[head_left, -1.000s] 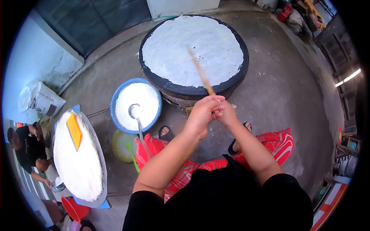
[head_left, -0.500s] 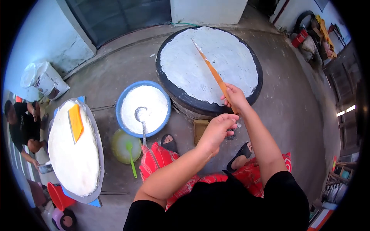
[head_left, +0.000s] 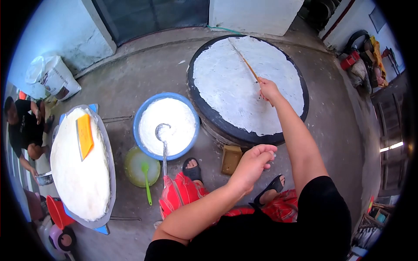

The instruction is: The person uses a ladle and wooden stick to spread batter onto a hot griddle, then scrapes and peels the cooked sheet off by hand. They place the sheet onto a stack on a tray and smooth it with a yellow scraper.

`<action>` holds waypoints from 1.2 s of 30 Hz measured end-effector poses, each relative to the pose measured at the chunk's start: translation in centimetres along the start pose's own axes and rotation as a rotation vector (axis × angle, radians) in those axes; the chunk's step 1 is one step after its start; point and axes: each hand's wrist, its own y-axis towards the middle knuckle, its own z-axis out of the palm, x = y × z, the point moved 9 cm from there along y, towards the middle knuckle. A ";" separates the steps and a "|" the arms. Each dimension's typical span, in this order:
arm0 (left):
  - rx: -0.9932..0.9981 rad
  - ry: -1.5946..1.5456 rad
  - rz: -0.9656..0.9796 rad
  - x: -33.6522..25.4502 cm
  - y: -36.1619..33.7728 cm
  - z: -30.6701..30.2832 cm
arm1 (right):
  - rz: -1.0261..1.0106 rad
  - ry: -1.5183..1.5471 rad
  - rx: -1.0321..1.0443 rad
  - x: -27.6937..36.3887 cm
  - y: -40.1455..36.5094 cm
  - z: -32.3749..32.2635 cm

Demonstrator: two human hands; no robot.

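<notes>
The right hand grips the near end of a thin wooden stick, which slants away from its fingers across the white batter sheet on the round black griddle, while the left hand hovers by the near rim, fingers loosely curled, contents unclear.

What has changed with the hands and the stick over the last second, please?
The left hand let go of the wooden stick and hangs apart beside the griddle. The right hand alone carried the stick forward over the white sheet. The blue basin with its ladle stayed put.
</notes>
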 end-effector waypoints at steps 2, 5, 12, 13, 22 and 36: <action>0.009 -0.010 -0.001 0.2 0.1 0.0 | -0.076 -0.168 -0.062 0.1 1.3 -0.2; 0.017 0.003 -0.031 0.6 0.1 0.0 | -0.180 -0.751 -0.093 2.3 0.6 0.0; 0.011 -0.019 0.007 0.2 -0.3 -0.1 | -0.266 -0.983 -0.292 4.1 0.2 -0.6; 0.017 -0.016 0.016 0.2 -0.4 0.0 | -0.290 -0.968 -0.313 4.1 0.4 -0.4; 0.022 -0.008 0.021 0.4 -0.5 0.0 | -0.149 -0.262 -0.083 2.7 -2.9 0.1; 0.019 -0.030 0.086 0.2 -0.7 0.1 | -0.093 0.361 0.644 1.5 -18.4 15.3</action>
